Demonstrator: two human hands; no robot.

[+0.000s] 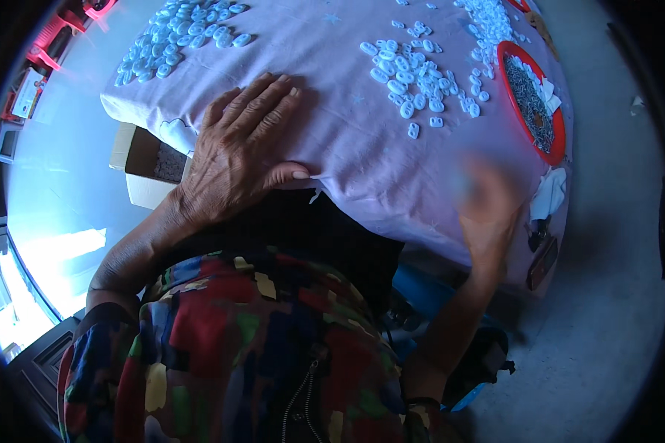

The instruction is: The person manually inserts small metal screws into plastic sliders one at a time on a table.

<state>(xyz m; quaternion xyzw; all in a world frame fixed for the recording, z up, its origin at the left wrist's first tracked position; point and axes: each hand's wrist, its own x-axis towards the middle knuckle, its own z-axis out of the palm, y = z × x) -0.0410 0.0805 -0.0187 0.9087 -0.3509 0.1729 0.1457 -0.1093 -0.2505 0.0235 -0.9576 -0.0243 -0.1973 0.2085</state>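
The white oval plastic pieces [407, 109] lie in a loose scatter on the table [340, 125], to the right of its middle and well in from the near edge, while a denser heap [177, 33] sits toward the left edge and a third pile [488, 22] lies farther off along the right edge. They look light and stiff, probably smooth enough to slip a little yet hard to break; a pinch across the narrow width, thumb and finger on the long sides, should leave the holes that show in several of them free. Their long axes share no direction: the outermost piece on the left of the scatter [368, 49] slants from far left to near right, while the lone piece nearest the near edge [414, 131] points roughly from far to near. The left hand [244, 140] rests back up at the near edge, fingers extended and thumb spread, its grip loose with nothing visible in it. The right hand [489, 192] is over the near right part, close to the red tray [558, 139] of small metal parts [527, 96]; blur hides its fingertips, and beside a faint pale-blue smear I cannot tell whether its grip is closed on anything
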